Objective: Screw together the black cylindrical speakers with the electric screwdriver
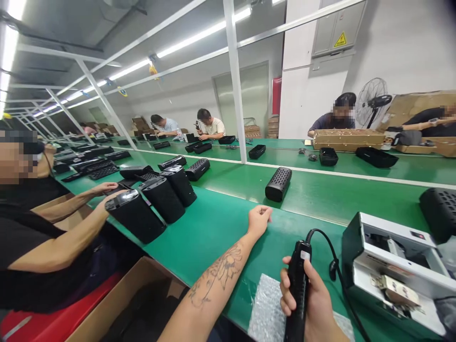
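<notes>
My right hand (pixel 315 304) is wrapped round a black corded electric screwdriver (pixel 298 280), its cable end upward and its lower end out of the frame. My left hand (pixel 260 221) is closed, fingers curled together over the green bench (pixel 213 228); whatever is in them is hidden. Just beyond it, a black casing with a perforated top (pixel 278 184) lies on the green belt, apart from the hand. Under the screwdriver, a sheet of bubble wrap (pixel 265 306) lies at the near edge of the bench.
A white and black machine (pixel 395 270) stands at right, the screwdriver's cable (pixel 333 247) hanging beside it. Several upright black casings (pixel 137 216) stand at left near a co-worker's hands (pixel 110 190). An open cardboard box (pixel 142 289) sits below the bench. A white post (pixel 235 85) rises ahead.
</notes>
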Motion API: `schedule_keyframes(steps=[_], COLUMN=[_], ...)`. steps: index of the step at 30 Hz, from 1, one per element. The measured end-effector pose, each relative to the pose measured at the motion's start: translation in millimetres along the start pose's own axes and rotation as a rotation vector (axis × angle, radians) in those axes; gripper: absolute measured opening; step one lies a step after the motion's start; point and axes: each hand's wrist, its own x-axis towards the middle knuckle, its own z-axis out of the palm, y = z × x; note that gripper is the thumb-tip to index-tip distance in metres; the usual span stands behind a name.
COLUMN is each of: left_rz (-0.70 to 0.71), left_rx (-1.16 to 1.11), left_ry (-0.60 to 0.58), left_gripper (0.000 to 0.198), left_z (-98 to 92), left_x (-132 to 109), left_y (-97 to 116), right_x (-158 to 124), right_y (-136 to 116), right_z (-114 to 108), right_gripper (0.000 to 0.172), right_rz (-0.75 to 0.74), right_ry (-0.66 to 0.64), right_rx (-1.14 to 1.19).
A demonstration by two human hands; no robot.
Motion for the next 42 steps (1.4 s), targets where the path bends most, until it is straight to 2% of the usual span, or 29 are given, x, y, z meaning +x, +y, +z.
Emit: schedule_keyframes(steps=[5, 7, 9, 11, 12, 14, 17, 22, 35, 42], left_rz=[-0.132, -0.201, -0.273, -0.338, -0.365, -0.417, -0.488, -0.518, -0.508, -0.495], left_rx=[-0.271, -0.379, -0.486, -0.592, -0.642, -0.730, -0.814, -0.922, -0.941, -0.920], left_ry=[-0.212, -0.314, -0.425, -0.511, -0.539, -0.576, -0.611, -0.731, -0.725, -0.699], left_gripper=[0.071, 0.069, 0.058, 0.049, 0.051, 0.052, 0.040, 0.057, 0.067, 0.055], left_z=[-12.3, -16.3, -21.7, -27.5, -30.2, -34.6, -39.3, -44.9, -47.4, -45.3], left_x=[-55, -68, -78, -84, -86, -87, -86, -86, -88, -88], left_y=[-13, -12, -9, -6, -4, -3, -1, 7, 15, 11], right_x=[6, 8, 10, 12, 13, 15, 14, 9, 8, 9], right_y=[-1, -1, 1, 3, 3, 4, 3, -1, -2, -1], right_z=[-2, -6, -12, -18, -21, -25, -27, -27, -24, -24], right_gripper=[0.049, 0.050, 0.050, 0.048, 0.047, 0.045, 0.045, 0.046, 0.047, 0.046], right_rz=[0.023, 0.023, 0.021, 0.023, 0.024, 0.026, 0.026, 0.041, 0.033, 0.033], right_ry=[0.095, 0.111, 0.120, 0.127, 0.127, 0.119, 0.091, 0.024, 0.012, 0.026], right_rx=[-0.031, -0.028, -0.015, 0.004, 0.015, 0.032, 0.048, 0.055, 0.036, 0.029])
